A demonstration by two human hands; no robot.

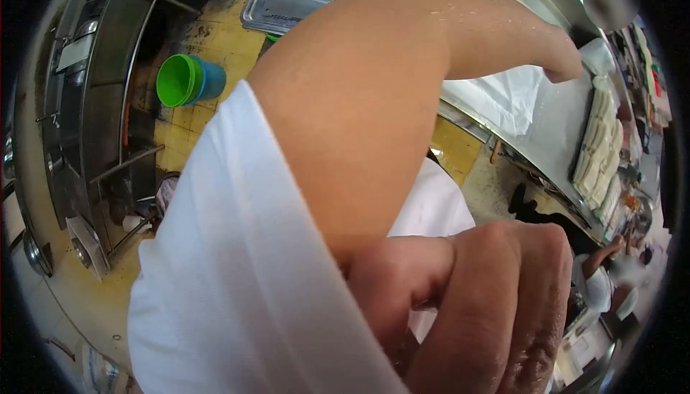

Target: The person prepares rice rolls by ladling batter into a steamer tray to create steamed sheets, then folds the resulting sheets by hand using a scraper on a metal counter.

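Note:
My left arm stretches across the view, its forearm wet with drops, and a loose white sleeve (pixel 215 264) covers the upper arm. My left hand (pixel 562 56) hangs bent at the wrist above the steel worktop (pixel 553 131), near a crumpled sheet of clear plastic (pixel 507 99); its fingers cannot be made out. Close to the camera, my right hand (pixel 489 300) is closed, with wet knuckles and curled fingers. Its thumb side is pressed at the edge of the sleeve, gripping the cloth there. The fingertips are hidden.
A metal tray (pixel 262 13) lies at the back. Pale, long folded pieces (pixel 600 142) line the worktop's right side. On the yellow tiled floor stands a green and blue bucket (pixel 183 80). Steel shelving (pixel 104 106) is at left. Another person (pixel 600 279) is at far right.

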